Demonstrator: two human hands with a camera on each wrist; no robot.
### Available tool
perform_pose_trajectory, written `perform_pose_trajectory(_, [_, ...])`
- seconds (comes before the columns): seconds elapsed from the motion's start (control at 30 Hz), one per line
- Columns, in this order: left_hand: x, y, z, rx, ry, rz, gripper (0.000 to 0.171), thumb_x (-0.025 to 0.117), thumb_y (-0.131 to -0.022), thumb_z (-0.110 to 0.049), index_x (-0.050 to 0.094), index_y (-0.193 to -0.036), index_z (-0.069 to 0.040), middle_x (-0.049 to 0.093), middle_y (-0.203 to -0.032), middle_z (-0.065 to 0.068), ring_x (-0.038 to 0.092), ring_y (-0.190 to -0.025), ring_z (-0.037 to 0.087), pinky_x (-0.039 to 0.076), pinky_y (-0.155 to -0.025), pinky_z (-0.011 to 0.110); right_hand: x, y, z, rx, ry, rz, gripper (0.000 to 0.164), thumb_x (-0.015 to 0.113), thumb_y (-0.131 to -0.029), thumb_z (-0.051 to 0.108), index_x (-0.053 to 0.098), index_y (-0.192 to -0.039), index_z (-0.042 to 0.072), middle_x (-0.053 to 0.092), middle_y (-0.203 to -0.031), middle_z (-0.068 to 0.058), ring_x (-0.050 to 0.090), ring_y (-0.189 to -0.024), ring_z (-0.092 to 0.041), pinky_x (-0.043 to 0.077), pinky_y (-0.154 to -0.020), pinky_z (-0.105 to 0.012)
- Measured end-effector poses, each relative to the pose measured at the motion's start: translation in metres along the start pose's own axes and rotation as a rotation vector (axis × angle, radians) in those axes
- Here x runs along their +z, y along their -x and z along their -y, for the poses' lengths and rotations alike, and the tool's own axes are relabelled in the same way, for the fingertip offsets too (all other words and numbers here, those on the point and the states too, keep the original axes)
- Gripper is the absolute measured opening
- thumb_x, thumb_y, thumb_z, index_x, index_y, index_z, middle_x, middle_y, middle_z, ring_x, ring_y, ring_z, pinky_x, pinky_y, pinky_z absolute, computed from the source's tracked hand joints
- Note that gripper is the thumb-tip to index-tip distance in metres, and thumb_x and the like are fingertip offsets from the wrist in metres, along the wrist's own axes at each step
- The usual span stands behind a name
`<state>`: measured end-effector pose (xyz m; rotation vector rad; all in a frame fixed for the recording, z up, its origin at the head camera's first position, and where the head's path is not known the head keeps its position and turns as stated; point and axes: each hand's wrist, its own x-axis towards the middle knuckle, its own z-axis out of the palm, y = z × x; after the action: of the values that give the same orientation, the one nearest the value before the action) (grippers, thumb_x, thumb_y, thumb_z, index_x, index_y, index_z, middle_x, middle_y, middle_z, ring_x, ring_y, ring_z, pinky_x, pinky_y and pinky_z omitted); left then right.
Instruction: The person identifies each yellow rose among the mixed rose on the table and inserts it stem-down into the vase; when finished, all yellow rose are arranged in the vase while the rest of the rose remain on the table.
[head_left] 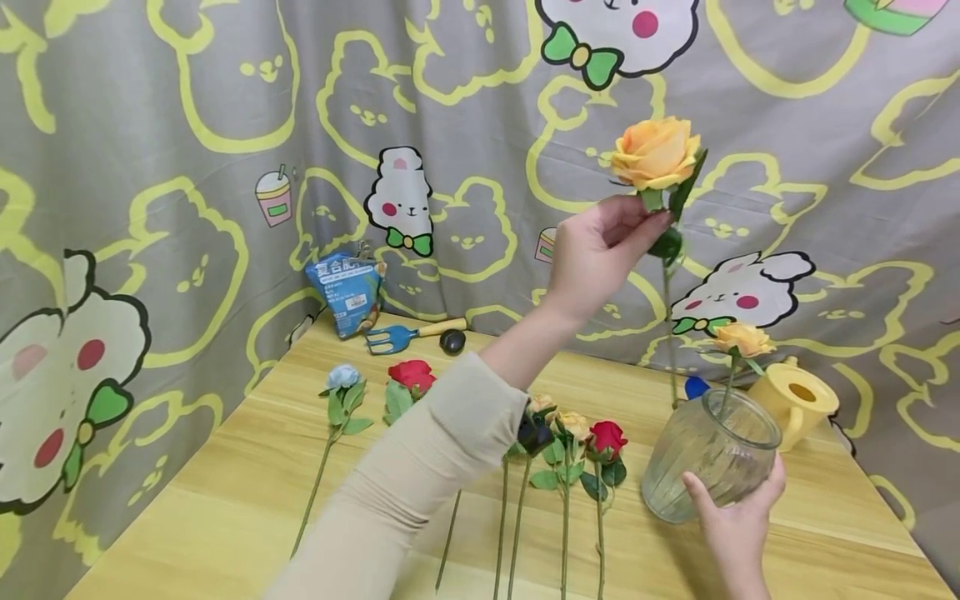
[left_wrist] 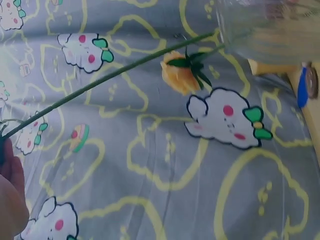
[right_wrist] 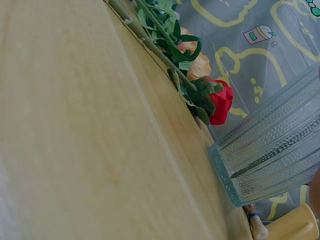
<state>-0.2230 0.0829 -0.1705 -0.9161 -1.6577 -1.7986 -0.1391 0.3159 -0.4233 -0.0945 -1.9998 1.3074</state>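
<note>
In the head view my left hand (head_left: 607, 250) is raised, pinching an orange-yellow rose (head_left: 657, 154) just under its bloom. Its long green stem (left_wrist: 115, 74) hangs down, the lower end close beside the glass vase (head_left: 705, 458). My right hand (head_left: 738, 517) grips the ribbed clear vase near its rim and tilts it. Inside the vase stands another yellow rose (head_left: 742, 340), its bloom above the rim; the stem shows through the glass in the right wrist view. Only part of the left hand (left_wrist: 12, 190) shows at the left wrist view's edge.
Several roses lie on the wooden table (head_left: 225, 508): a blue rose (head_left: 344, 377), a red rose (head_left: 411, 375), yellow ones and another red rose (head_left: 607, 437). A yellow watering can (head_left: 798, 400) stands behind the vase. Farther back are a blue hand fork (head_left: 390, 337) and a blue bag (head_left: 347, 296).
</note>
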Motion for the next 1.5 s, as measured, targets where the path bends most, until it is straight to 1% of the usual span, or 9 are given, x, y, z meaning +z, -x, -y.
perform_pose_trajectory(0.17, [0.023, -0.001, -0.013, 0.107, 0.14, -0.06, 0.009, 0.062, -0.08, 0.007, 0.061, -0.088, 0.012, 0.065, -0.079, 0.022, 0.062, -0.067, 0.01, 0.049, -0.066, 0.018, -0.001, 0.001, -0.002, 0.006, 0.006, -0.008, 0.105, 0.071, -0.065, -0.011, 0.007, -0.142, 0.02, 0.026, -0.138, -0.014, 0.031, -0.121, -0.014, 0.021, -0.1, -0.017])
perform_pose_trajectory(0.23, [0.034, -0.002, -0.007, 0.129, 0.142, -0.058, 0.01, 0.062, -0.08, 0.007, 0.061, -0.088, 0.012, 0.065, -0.08, 0.021, 0.062, -0.067, 0.009, 0.049, -0.067, 0.017, -0.002, 0.002, -0.003, 0.018, 0.011, -0.013, 0.106, 0.072, -0.065, -0.01, 0.007, -0.142, 0.022, 0.026, -0.138, -0.014, 0.031, -0.121, -0.014, 0.021, -0.101, -0.019])
perform_pose_trajectory(0.3, [0.045, -0.002, 0.002, 0.119, 0.092, -0.046, 0.01, 0.063, -0.081, 0.003, 0.062, -0.089, 0.009, 0.066, -0.081, 0.017, 0.062, -0.068, 0.005, 0.048, -0.067, 0.014, -0.002, 0.004, -0.004, 0.03, 0.016, -0.019, 0.107, 0.073, -0.065, -0.009, 0.007, -0.142, 0.023, 0.026, -0.139, -0.014, 0.031, -0.121, -0.014, 0.02, -0.102, -0.02])
perform_pose_trajectory(0.43, [0.062, 0.004, 0.02, 0.052, -0.019, 0.003, 0.011, 0.065, -0.082, -0.005, 0.064, -0.091, 0.002, 0.068, -0.083, 0.009, 0.06, -0.07, -0.003, 0.045, -0.066, 0.01, -0.001, 0.006, -0.003, 0.031, 0.019, -0.023, 0.107, 0.074, -0.065, -0.009, 0.008, -0.142, 0.024, 0.027, -0.139, -0.014, 0.031, -0.121, -0.014, 0.02, -0.101, -0.02])
perform_pose_trajectory(0.6, [0.072, 0.018, 0.037, 0.016, -0.065, 0.052, 0.01, 0.065, -0.083, -0.01, 0.064, -0.089, -0.002, 0.068, -0.082, 0.005, 0.057, -0.069, -0.007, 0.045, -0.064, 0.008, -0.001, 0.005, 0.0, 0.012, 0.017, -0.017, 0.106, 0.072, -0.065, -0.011, 0.007, -0.142, 0.023, 0.026, -0.139, -0.014, 0.031, -0.121, -0.013, 0.021, -0.101, -0.019])
perform_pose_trajectory(0.93, [0.084, 0.039, 0.063, -0.063, -0.04, 0.061, 0.008, 0.066, -0.081, -0.01, 0.066, -0.084, -0.002, 0.068, -0.078, 0.004, 0.055, -0.064, -0.008, 0.045, -0.06, 0.01, -0.001, 0.004, 0.0, 0.001, 0.033, -0.002, 0.107, 0.073, -0.064, -0.009, 0.007, -0.142, 0.023, 0.026, -0.139, -0.014, 0.032, -0.121, -0.013, 0.022, -0.101, -0.02])
perform_pose_trajectory(1.23, [0.096, 0.058, 0.091, -0.222, -0.012, 0.082, 0.009, 0.067, -0.082, -0.013, 0.066, -0.083, -0.004, 0.067, -0.077, 0.002, 0.053, -0.063, -0.01, 0.045, -0.059, 0.01, -0.003, 0.001, -0.003, -0.009, 0.042, -0.013, 0.109, 0.076, -0.062, -0.007, 0.008, -0.142, 0.023, 0.025, -0.141, -0.012, 0.031, -0.122, -0.016, 0.02, -0.103, -0.024])
perform_pose_trajectory(1.4, [0.099, 0.068, 0.103, -0.248, -0.02, 0.11, 0.009, 0.067, -0.082, -0.013, 0.067, -0.084, -0.004, 0.067, -0.077, 0.003, 0.051, -0.062, -0.011, 0.045, -0.059, 0.01, -0.002, 0.001, -0.001, -0.012, 0.047, -0.017, 0.107, 0.075, -0.063, -0.006, 0.009, -0.142, 0.024, 0.025, -0.14, -0.012, 0.031, -0.122, -0.016, 0.019, -0.103, -0.025])
perform_pose_trajectory(1.5, [0.101, 0.073, 0.109, -0.259, -0.014, 0.116, 0.009, 0.067, -0.082, -0.013, 0.067, -0.084, -0.004, 0.067, -0.078, 0.003, 0.051, -0.062, -0.011, 0.045, -0.058, 0.01, -0.002, 0.0, -0.001, -0.024, 0.05, -0.018, 0.106, 0.075, -0.064, -0.005, 0.009, -0.142, 0.023, 0.025, -0.14, -0.012, 0.031, -0.121, -0.014, 0.02, -0.101, -0.02])
